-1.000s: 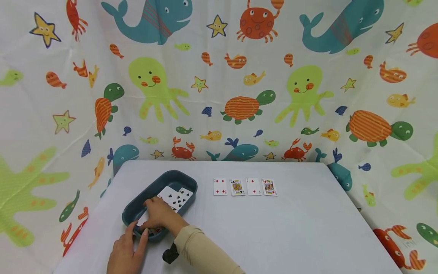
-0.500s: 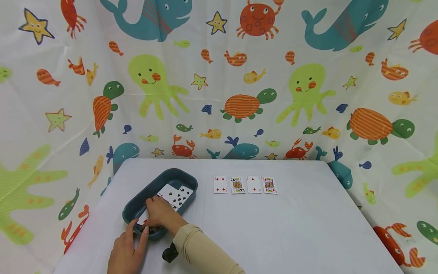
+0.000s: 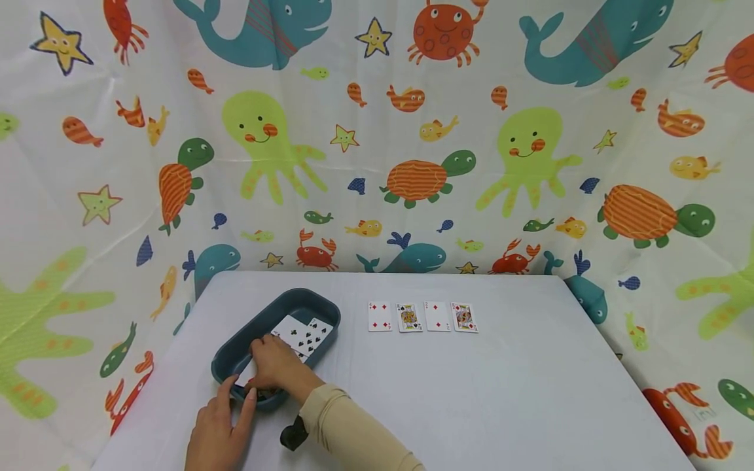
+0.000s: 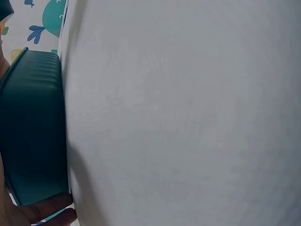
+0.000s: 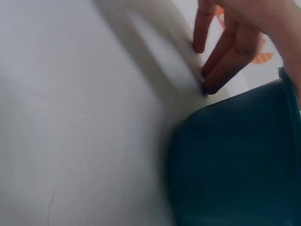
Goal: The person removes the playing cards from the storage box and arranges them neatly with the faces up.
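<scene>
A dark teal oblong tub (image 3: 224, 358) stands at the left of the table with several loose playing cards inside, among them a club card (image 3: 290, 331) and a spade card (image 3: 318, 333). My right hand (image 3: 279, 366) reaches down into its near half, thumb and fingers bent about a white playing card (image 3: 245, 373) with a red mark. The palm side is hidden. At the near rim is my left hand (image 3: 218, 425), index fingertip and thumb tip over the edge. Straight fingers (image 4: 51, 205) lie by the tub's outer wall in the left wrist view.
To the tub's right, a row of face-up cards lies on the white table (image 3: 471, 405): a diamond card (image 3: 379, 316), a black king (image 3: 409, 318), another diamond card (image 3: 438, 316) and a red face card (image 3: 465, 318). A sea-animal curtain (image 3: 377, 131) hangs behind.
The head view has tipped slightly, so everything sits a little higher. Both hands keep nearly the same place at the tub, with only a slight shift of the right fingers.
</scene>
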### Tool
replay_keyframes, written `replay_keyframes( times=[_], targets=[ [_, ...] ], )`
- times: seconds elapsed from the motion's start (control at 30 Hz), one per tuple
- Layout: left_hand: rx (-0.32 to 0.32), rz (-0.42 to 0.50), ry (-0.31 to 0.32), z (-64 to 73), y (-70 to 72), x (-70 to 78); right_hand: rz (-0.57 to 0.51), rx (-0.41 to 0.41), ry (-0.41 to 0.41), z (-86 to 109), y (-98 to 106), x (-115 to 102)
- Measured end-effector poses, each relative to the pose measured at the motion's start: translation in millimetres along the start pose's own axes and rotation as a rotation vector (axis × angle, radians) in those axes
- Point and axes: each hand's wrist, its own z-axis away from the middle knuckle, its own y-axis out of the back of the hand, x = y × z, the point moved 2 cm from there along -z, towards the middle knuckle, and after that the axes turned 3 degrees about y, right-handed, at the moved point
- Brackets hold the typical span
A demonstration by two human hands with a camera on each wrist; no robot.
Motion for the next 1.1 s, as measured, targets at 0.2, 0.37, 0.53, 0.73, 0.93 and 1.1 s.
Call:
replay_keyframes(
  times=[0.2, 0.37, 0.53, 0.73, 0.93, 1.1],
  targets=[
    [-0.012, -0.006, 0.002, -0.1, -0.1, -1.5, -0.200, 0.007, -0.037, 1.9, 5, 3],
    [-0.027, -0.013, 0.012, -1.0, -0.5, -2.5, -0.372, 0.028, -0.085, 1.9, 9, 7],
    [-0.026, -0.016, 0.014, -2.3, -1.1, -3.1, -0.526, 0.089, -0.125, 0.3, 11, 13],
    [-0.026, -0.010, 0.015, -3.3, -2.0, -2.2, -0.714, 0.178, -0.164, -0.4, 12, 20],
    [-0.021, -0.011, 0.009, -3.6, -2.2, -2.9, -0.851, 0.235, -0.148, 2.1, 14, 22],
    [-0.019, -0.009, 0.000, -3.2, -1.2, -3.0, -0.966, 0.263, -0.106, 7.1, 18, 23]
  ],
)
